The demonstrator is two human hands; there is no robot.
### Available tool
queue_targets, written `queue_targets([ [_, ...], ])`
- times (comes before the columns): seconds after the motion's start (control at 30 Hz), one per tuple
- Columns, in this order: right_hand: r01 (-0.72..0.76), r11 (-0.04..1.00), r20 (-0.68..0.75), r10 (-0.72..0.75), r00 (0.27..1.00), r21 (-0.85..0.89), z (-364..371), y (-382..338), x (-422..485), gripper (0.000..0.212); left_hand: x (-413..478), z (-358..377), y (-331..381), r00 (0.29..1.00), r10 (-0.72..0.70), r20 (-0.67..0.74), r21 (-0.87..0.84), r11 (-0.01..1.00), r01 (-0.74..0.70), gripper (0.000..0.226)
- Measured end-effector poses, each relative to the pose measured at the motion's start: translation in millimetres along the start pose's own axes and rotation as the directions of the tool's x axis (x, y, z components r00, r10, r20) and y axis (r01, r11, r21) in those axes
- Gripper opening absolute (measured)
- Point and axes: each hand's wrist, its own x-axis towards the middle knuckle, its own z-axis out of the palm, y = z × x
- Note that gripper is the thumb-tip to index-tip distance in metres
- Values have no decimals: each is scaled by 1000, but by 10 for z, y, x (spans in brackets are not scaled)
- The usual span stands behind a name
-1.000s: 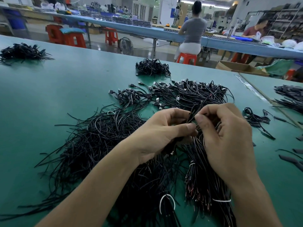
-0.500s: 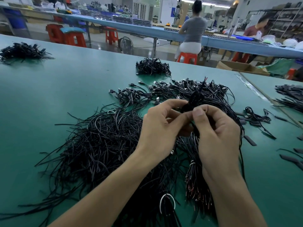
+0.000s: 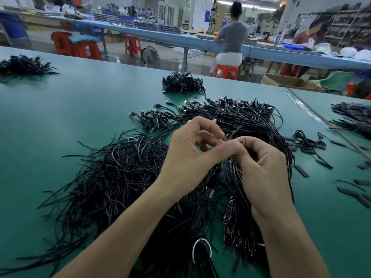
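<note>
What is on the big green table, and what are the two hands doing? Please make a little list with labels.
Place: flat green table in a workshop
Hands: left hand and right hand both pinch one thin black cable, fingertips meeting
Under the hands: big loose heap of black cables
Below the right hand: bundle of black cables tied with a white band
Farther back: small pile of black cables
Right side: short flat black sleeve pieces, scattered
</note>
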Motion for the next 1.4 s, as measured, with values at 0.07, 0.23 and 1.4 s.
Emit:
queue_targets([
  [0.07, 29, 999, -51, -31, 998, -38, -13, 29, 17, 15, -12, 10, -34, 999, 4, 39, 81, 997, -7, 19],
  [0.23, 105, 994, -122, -102, 987, 18, -31, 21, 40, 15, -40, 66, -121, 996, -23, 85, 299, 954, -3, 7],
  [1.4, 163, 983, 18, -162, 987, -85, 33, -51, -15, 18, 30, -26, -31, 885, -450, 119, -226, 856, 465, 12],
])
